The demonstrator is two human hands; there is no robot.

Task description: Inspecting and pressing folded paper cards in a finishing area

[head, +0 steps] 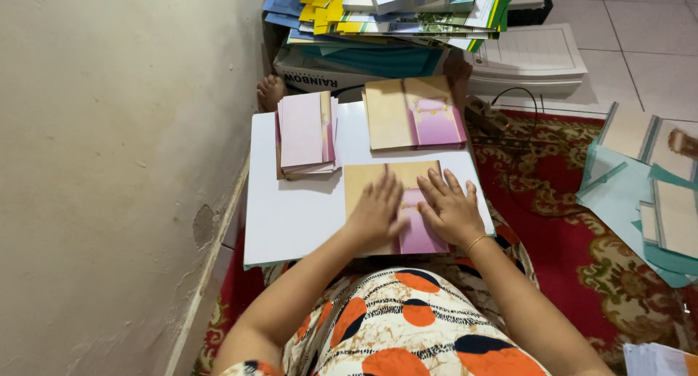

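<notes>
**Both palms flat on a tan and pink card**

Where the cream wall (109, 165) ends, a white board (291, 216) lies across the lap. On it, far left, sits a pink card stack (305, 132); further right, a tan stack (414, 114). Nearest the body lies the tan and pink card (418, 234), pressed under the left hand (376, 212) and right hand (454, 209). Each grip is spread wide, fingers flat, holding nothing. Red carpet (582, 252) and teal sheets (640, 201) lie right.
</notes>
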